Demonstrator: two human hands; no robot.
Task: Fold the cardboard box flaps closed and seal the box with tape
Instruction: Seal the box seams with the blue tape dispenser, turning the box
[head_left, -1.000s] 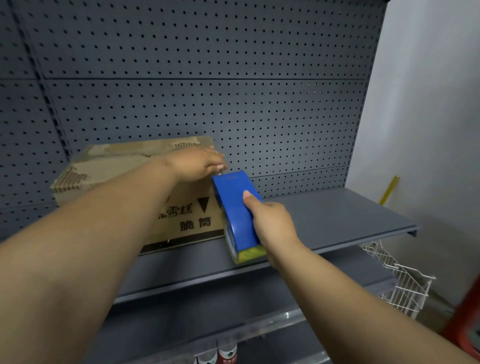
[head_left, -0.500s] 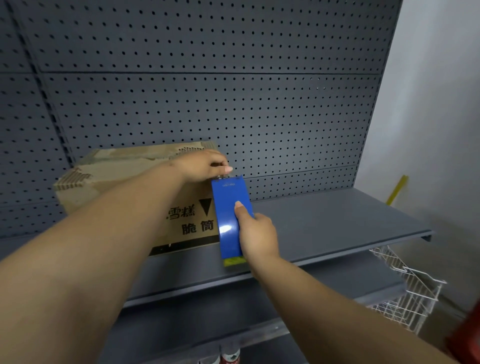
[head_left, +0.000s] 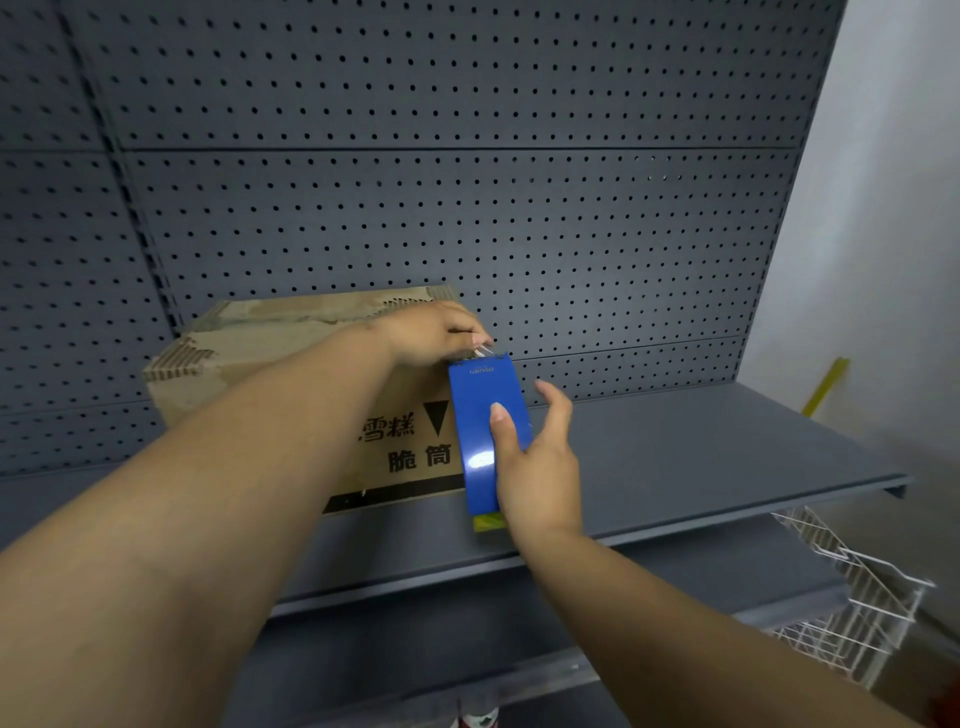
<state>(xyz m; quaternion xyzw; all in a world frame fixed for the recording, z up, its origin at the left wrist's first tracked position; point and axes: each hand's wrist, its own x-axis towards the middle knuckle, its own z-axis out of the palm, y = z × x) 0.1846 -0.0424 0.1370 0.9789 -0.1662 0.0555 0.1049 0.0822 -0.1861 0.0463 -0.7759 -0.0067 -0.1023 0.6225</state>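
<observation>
A brown cardboard box (head_left: 270, 358) with black printed characters sits on a grey metal shelf (head_left: 675, 457), its top flaps folded down. My left hand (head_left: 434, 332) rests on the box's top right corner and pinches the clear tape end at the top of a blue tape dispenser (head_left: 485, 431). My right hand (head_left: 537, 457) grips the dispenser from the right, thumb on its blue face, fingers partly spread. The dispenser stands upright against the box's right front corner.
A grey pegboard back panel (head_left: 467, 182) rises behind the shelf. A white wire basket (head_left: 852, 597) hangs at lower right below the shelf edge. A yellow stick (head_left: 826, 387) leans against the white wall at right. A lower shelf (head_left: 519, 639) lies beneath.
The dispenser has turned from angled to flat-on and upright against the box corner. My right hand's fingers have loosened and spread. My left hand stays at the tape end.
</observation>
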